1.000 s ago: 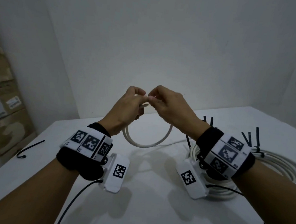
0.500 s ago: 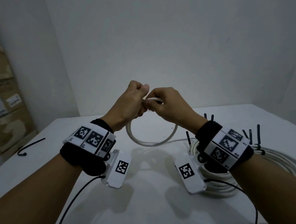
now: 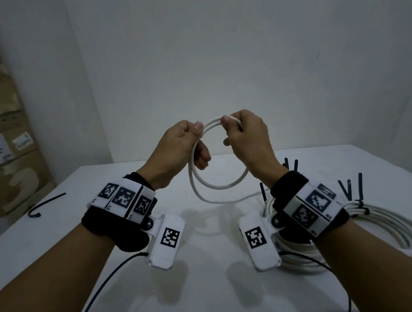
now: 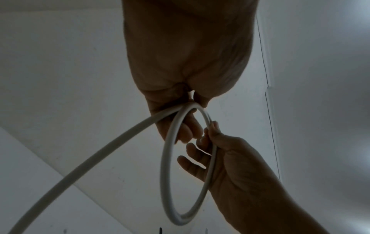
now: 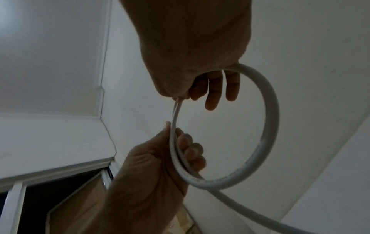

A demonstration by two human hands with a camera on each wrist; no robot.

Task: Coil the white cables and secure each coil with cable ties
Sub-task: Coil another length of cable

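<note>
1. Both hands are raised above the white table [image 3: 190, 288], holding a small loop of white cable [image 3: 218, 184] in the air between them.
2. The left hand [image 3: 178, 151] pinches the loop's left side between thumb and curled fingers; in the right wrist view the two strands run side by side through that grip.
3. The right hand [image 3: 247, 144] pinches the top of the loop between thumb and forefinger. The left wrist view shows its other fingers loosely spread, off the cable.
4. The loop hangs upright, its lowest curve clear of the tabletop, with open air under it.
5. A single strand leaves the loop's lower side and trails right, toward the big coil [image 3: 377, 231] lying flat on the table's right part.
6. That coil is bound with black cable ties [image 3: 359, 191] whose tails stick upward. It lies close to the table's right edge and partly under the right forearm.
7. One loose black cable tie [image 3: 46, 204] lies near the table's left edge, well apart from the hands.
8. The middle of the table, below the hands, holds only their shadows.
9. Cardboard boxes [image 3: 3, 146] stand beyond the left edge against the wall.
10. The far edge of the table meets a plain wall [image 3: 232, 48].
</note>
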